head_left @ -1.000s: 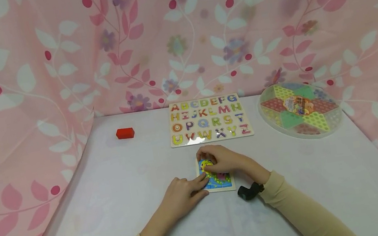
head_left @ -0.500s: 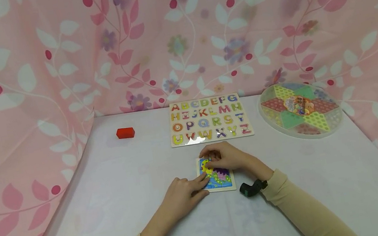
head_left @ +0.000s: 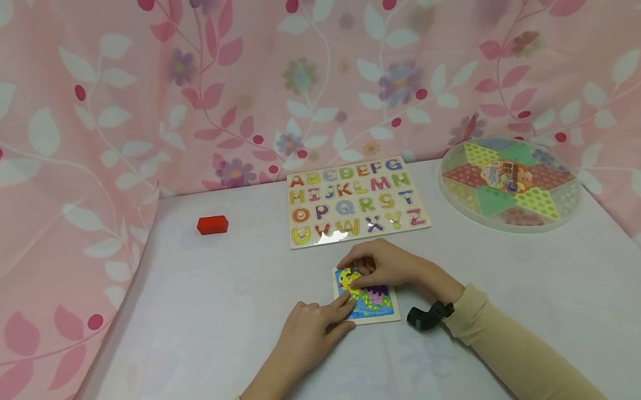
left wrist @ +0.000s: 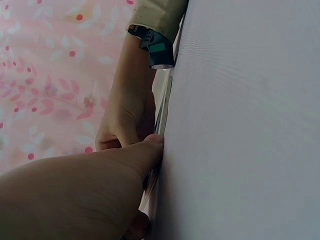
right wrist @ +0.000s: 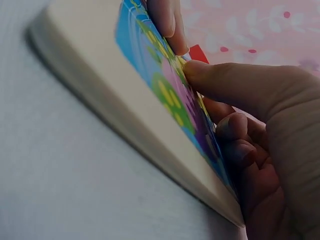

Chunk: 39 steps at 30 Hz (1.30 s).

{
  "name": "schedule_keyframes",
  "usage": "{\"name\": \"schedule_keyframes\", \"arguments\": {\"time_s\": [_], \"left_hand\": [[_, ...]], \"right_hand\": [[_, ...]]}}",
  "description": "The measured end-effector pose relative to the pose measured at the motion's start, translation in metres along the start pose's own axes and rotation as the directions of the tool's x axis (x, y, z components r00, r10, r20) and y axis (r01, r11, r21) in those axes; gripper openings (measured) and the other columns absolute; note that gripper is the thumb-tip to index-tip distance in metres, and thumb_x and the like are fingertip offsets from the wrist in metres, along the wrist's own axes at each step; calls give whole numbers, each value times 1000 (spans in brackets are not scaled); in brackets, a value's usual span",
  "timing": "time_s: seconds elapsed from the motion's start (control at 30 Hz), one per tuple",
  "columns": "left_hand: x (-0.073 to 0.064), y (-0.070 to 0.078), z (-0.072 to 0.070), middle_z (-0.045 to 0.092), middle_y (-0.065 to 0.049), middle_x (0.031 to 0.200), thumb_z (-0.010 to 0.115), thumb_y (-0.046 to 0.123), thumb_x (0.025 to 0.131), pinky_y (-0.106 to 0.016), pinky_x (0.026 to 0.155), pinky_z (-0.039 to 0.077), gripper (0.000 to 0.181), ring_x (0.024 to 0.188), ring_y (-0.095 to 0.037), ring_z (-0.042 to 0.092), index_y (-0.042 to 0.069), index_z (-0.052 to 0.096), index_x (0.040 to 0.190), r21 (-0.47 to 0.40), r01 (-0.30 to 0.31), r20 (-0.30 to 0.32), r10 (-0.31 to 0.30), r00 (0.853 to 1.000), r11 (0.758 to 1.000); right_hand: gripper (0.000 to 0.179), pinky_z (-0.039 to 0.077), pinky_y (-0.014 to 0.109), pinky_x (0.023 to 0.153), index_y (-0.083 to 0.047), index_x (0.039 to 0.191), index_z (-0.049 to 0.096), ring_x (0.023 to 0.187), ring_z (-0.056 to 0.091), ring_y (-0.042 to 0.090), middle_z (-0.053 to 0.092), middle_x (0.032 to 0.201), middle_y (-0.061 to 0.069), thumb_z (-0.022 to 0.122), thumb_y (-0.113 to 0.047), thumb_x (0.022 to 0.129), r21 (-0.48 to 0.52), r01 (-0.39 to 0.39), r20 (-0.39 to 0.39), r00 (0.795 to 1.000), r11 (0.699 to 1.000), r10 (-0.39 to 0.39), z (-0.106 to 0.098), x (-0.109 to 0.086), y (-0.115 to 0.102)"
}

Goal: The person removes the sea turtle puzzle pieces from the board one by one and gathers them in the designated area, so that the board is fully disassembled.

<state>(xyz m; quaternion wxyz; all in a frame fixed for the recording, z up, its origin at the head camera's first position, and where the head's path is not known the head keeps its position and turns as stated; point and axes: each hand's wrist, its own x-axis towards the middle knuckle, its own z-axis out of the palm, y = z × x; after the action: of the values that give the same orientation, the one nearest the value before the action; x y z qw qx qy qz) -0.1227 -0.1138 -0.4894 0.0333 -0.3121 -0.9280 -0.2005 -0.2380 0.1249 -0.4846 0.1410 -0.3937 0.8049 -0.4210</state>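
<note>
A small jigsaw puzzle (head_left: 377, 304) in a pale frame lies flat on the table, showing a yellow, purple and green cartoon picture on blue. My left hand (head_left: 310, 331) rests its extended fingers on the puzzle's left side, thumb near the lower left corner. From above, my right hand (head_left: 386, 264) grips the puzzle's upper left part, its fingers curled at the upper edge and its thumb on the yellow figure. In the right wrist view, the right thumb (right wrist: 235, 82) touches the picture (right wrist: 170, 85) close to the left fingertips. Whether a single piece is pinched is hidden.
An alphabet board (head_left: 355, 201) with coloured letters lies just beyond the hands. To its right is a round clear-lidded game board (head_left: 510, 185); a red block (head_left: 212, 225) sits at the back left. A floral pink curtain (head_left: 299, 63) hangs behind the white table (head_left: 188, 319).
My right hand has shifted slightly right and away, uncovering more of the purple part of the picture, and then stays nearly still. The left hand keeps its place.
</note>
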Motion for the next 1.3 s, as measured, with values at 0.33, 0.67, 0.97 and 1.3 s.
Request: {"name": "schedule_keyframes", "arguments": {"time_s": [0.33,0.67,0.97,1.3], "left_hand": [[-1,8,-3,68,3,141,71,36,102,-33,74,45,39,106,-20,77,21,73,138,-26,52,24,-51,998,998],[2,9,-2,69,2,140,73,34,102,-34,73,49,38,102,-21,78,19,74,136,-36,45,10,-45,999,998],[-1,11,3,71,1,138,75,33,100,-32,72,48,38,100,-21,78,17,75,135,-65,75,-32,-77,997,995],[0,9,2,69,4,138,75,35,100,-27,69,43,38,87,-17,77,19,75,135,-97,89,-19,-91,996,991]], "right_hand": [[29,40,21,62,-9,123,79,65,50,5,62,81,-9,83,-15,94,-83,36,-18,999,996,-38,0,0,-3],[29,47,25,70,-13,127,77,78,54,8,68,102,-7,77,-23,100,-210,4,-94,995,978,-24,-14,-10,-12],[30,48,33,76,-11,128,77,91,59,15,70,108,-1,78,-18,99,-258,-169,-298,951,951,88,-55,-68,17],[32,48,47,93,-13,133,75,111,58,26,66,124,9,74,-22,102,-243,-227,-317,937,943,144,-56,-92,45]]}}
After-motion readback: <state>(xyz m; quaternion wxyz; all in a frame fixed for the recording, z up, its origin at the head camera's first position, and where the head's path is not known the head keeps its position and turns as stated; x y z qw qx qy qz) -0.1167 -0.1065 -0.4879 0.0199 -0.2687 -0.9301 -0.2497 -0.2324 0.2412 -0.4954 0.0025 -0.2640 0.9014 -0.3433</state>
